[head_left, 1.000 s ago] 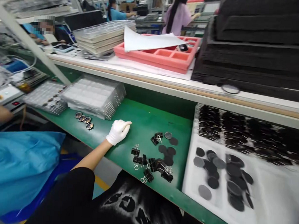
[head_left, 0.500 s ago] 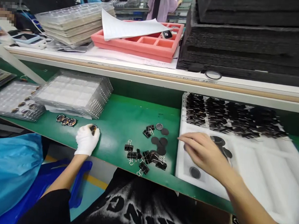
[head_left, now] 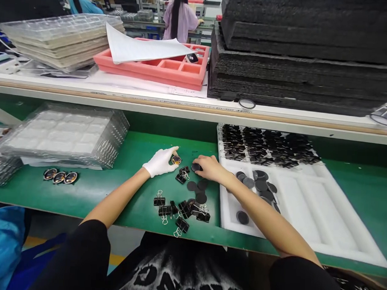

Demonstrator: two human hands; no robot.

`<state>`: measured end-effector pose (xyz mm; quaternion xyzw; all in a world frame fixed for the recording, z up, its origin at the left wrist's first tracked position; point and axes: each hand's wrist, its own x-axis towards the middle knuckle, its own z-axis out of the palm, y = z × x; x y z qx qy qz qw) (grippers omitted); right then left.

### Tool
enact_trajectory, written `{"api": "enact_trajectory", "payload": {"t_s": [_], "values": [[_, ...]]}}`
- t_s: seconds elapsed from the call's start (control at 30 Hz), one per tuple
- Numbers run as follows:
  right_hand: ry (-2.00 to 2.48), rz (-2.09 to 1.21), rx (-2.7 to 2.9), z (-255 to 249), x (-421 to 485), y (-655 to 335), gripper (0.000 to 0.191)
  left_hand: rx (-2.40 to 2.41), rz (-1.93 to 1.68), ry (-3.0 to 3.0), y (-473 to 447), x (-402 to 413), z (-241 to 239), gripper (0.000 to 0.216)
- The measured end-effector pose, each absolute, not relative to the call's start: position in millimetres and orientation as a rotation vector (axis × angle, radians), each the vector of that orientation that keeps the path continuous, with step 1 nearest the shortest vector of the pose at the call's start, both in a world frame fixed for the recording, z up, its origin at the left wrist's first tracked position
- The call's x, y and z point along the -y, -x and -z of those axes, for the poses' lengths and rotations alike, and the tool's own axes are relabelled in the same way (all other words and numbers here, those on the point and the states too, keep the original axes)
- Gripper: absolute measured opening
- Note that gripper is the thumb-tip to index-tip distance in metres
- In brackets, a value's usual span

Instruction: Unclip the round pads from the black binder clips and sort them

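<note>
My left hand (head_left: 160, 161), in a white glove, pinches a small round black-rimmed part (head_left: 176, 160) with an amber inside, just above the green bench. Beside it, my bare right hand (head_left: 211, 168) has its fingertips closed on a thin black disc (head_left: 196, 167). Between and below the hands lie a pair of black binder clips (head_left: 182, 175) and several loose black discs (head_left: 201, 198). More binder clips (head_left: 164, 210) are scattered closer to the bench's front edge. Three similar round parts (head_left: 60, 177) sit in a row at the left.
A white foam tray (head_left: 322, 210) at the right holds rows of binder clips (head_left: 264, 144) and loose discs (head_left: 260, 185). Stacked clear plastic trays (head_left: 62, 130) stand at the left. A shelf (head_left: 144, 102) overhead carries a red foam tray (head_left: 151, 72) and black foam sheets (head_left: 295, 81).
My left hand has carried the round part rightwards to the middle of the bench. My right hand has moved left from the white foam tray onto a black disc. The view has shifted right.
</note>
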<state>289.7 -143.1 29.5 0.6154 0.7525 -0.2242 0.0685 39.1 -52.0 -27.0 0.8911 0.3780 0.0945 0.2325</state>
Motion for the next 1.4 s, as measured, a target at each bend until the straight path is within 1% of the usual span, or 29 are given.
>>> {"api": "enact_trajectory", "payload": {"t_s": [0.17, 0.23, 0.3, 0.47, 0.5, 0.57, 0.6, 0.63, 0.67, 0.7, 0.73, 0.77, 0.8, 0.83, 0.9, 0.97, 1.07, 1.13, 1.23, 1.27, 1.33, 1.4], "values": [[-2.164, 0.956, -2.419, -26, 133, -300, 0.043, -1.022, -0.245, -2.449, -46, 47, 29, 0.080], [-2.116, 1.065, -2.546, -22, 124, -293, 0.041, -1.012, -0.242, -2.445, -45, 46, 30, 0.081], [-1.951, 1.137, -2.661, -15, 113, -282, 0.036, -0.992, -0.238, -2.452, -45, 46, 31, 0.079], [-1.819, 1.048, -2.737, 3, 93, -261, 0.024, -0.987, -0.200, -2.469, -44, 46, 28, 0.077], [-1.790, 1.040, -2.753, 4, 93, -260, 0.024, -0.986, -0.194, -2.467, -44, 46, 27, 0.077], [-1.742, 1.038, -2.788, 2, 98, -260, 0.037, -0.987, -0.181, -2.469, -43, 48, 26, 0.078], [-1.788, 1.015, -2.776, -1, 103, -260, 0.043, -0.990, -0.177, -2.478, -43, 49, 26, 0.079], [-1.892, 0.972, -2.722, -5, 109, -261, 0.045, -0.996, -0.175, -2.493, -43, 50, 25, 0.080], [-2.026, 0.917, -2.620, -10, 116, -261, 0.039, -1.005, -0.177, -2.513, -44, 50, 25, 0.081], [-2.148, 0.867, -2.476, -14, 124, -261, 0.029, -1.019, -0.184, -2.533, -45, 51, 25, 0.080], [-2.222, 0.849, -2.321, -17, 131, -260, 0.025, -1.040, -0.194, -2.550, -46, 52, 25, 0.077], [-2.242, 0.876, -2.188, -19, 137, -258, 0.030, -1.066, -0.203, -2.561, -47, 52, 26, 0.072], [-2.221, 0.950, -2.095, -19, 142, -256, 0.037, -1.094, -0.212, -2.565, -48, 52, 27, 0.066], [-2.190, 1.058, -2.040, -19, 146, -254, 0.039, -1.120, -0.225, -2.565, -49, 52, 28, 0.062], [-2.195, 1.300, -1.999, -13, 149, -252, 0.033, -1.150, -0.283, -2.563, -49, 52, 30, 0.057], [-2.307, 1.515, -1.999, -6, 147, -252, 0.029, -1.146, -0.410, -2.575, -46, 53, 31, 0.052], [-2.549, 1.753, -2.053, 2, 142, -256, 0.035, -1.024, -0.594, -2.610, -43, 60, 32, 0.034], [-2.680, 1.717, -2.174, 3, 140, -259, 0.038, -0.946, -0.631, -2.642, -42, 65, 32, 0.032], [-2.755, 1.393, -2.411, 4, 142, -262, 0.039, -0.920, -0.611, -2.726, -46, 73, 31, 0.041], [-2.756, 1.341, -2.454, 5, 144, -262, 0.039, -0.929, -0.594, -2.756, -48, 75, 30, 0.045], [-2.778, 1.389, -2.477, 8, 147, -261, 0.042, -0.947, -0.538, -2.802, -52, 78, 29, 0.051], [-2.822, 1.508, -2.456, 12, 151, -259, 0.045, -0.992, -0.493, -2.820, -55, 80, 30, 0.050]]}}
